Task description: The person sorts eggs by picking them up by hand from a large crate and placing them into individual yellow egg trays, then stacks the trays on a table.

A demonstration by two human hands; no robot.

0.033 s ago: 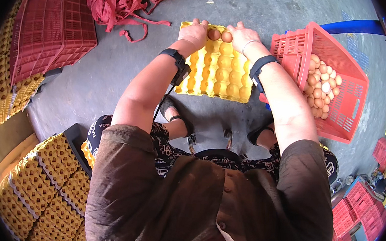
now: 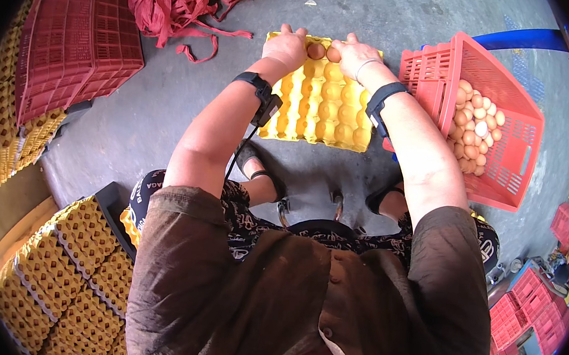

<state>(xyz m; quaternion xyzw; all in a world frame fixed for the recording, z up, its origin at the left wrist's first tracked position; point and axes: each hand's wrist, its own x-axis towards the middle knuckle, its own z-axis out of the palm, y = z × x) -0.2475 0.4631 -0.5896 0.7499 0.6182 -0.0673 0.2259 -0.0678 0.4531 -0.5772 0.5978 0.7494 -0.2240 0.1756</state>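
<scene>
On the floor in front of me lies a yellow egg tray (image 2: 318, 106), its nearer cups holding no eggs. Along its far edge, my left hand (image 2: 286, 48) is bent down over the left corner, closed against a brown egg (image 2: 316, 50). Just right of that, a second brown egg (image 2: 334, 53) touches the inner side of my right hand (image 2: 356, 56), whose fingers also curl down over the far row. Both palms hide whatever else is beneath them. To the right, a tilted red plastic crate (image 2: 513, 157) holds many brown and paler eggs (image 2: 476, 127).
Stacked red crates (image 2: 79, 51) stand at the left, with a heap of red strips (image 2: 171, 5) beyond them. Piles of egg trays (image 2: 73, 274) rise at the lower left. A blue curved band (image 2: 520, 39) crosses the floor at the far right. My feet flank the tray's near side.
</scene>
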